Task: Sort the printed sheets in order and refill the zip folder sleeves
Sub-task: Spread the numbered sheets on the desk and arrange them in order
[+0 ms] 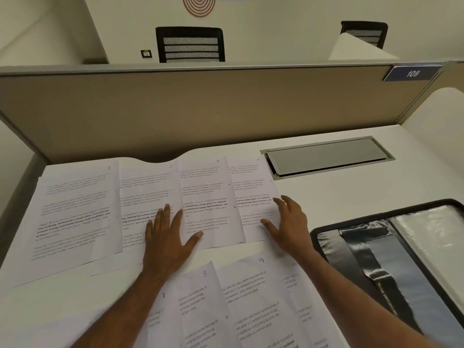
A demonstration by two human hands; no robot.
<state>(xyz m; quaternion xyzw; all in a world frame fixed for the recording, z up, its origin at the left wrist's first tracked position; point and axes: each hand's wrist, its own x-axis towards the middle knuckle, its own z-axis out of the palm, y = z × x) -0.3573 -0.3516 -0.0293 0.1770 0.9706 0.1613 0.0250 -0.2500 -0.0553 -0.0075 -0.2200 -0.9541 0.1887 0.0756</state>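
Squaring up the far row of printed sheets point(200, 197) is, I judge, the step in hand. That row lies fanned and overlapping on the desk point(339, 197), left of the zip folder point(376, 212) and level with the folder's far edge. A near row of sheets point(251, 297), with pen numbers 8 and 9 showing, lies left of the folder's near half. My left hand point(167, 237), the one farther from the folder, rests flat with fingers spread across the overlap of two middle sheets. My right hand point(288, 222) also lies flat, fingers straight, on the sheet closest to the folder. Neither hand grips anything. The folder lies open with its clear sleeves point(431, 237) facing up; I cannot tell whether any is filled. To do this well I would press lightly and draw both hands together so the sheets slide over one another without buckling. I would check each corner number before stacking. Loose paper probably skids on this smooth desk, so pressure should be slow and even. The sheet beside the folder could catch on its zip rim.
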